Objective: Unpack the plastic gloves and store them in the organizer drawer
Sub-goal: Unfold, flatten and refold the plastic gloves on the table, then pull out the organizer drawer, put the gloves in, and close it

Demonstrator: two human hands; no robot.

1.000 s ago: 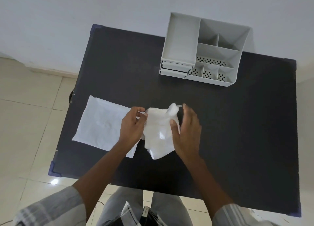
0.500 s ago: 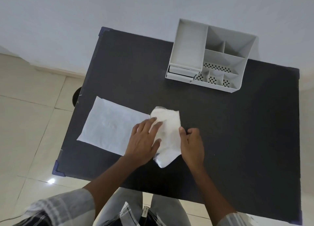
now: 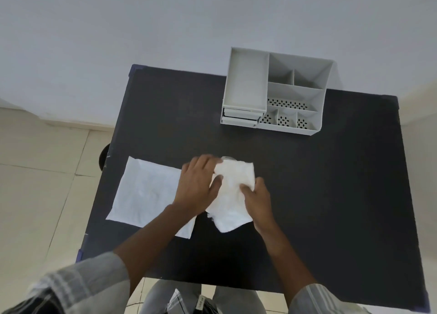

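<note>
A folded wad of white plastic gloves lies on the black table near its middle. My left hand rests on the wad's left side, fingers spread over its top edge. My right hand pinches the wad's right edge. To the left lies the flat white packet, partly under my left forearm. The grey organizer stands at the far edge of the table, its two drawers shut at its front left.
The table's left edge drops to a tiled floor. A wall rises right behind the organizer. Bare black tabletop stretches to the right of my hands and in front of the organizer.
The gloves went from being held up between both hands to lying pressed on the table. My left hand has slid up over their top edge; my right hand now grips the right edge.
</note>
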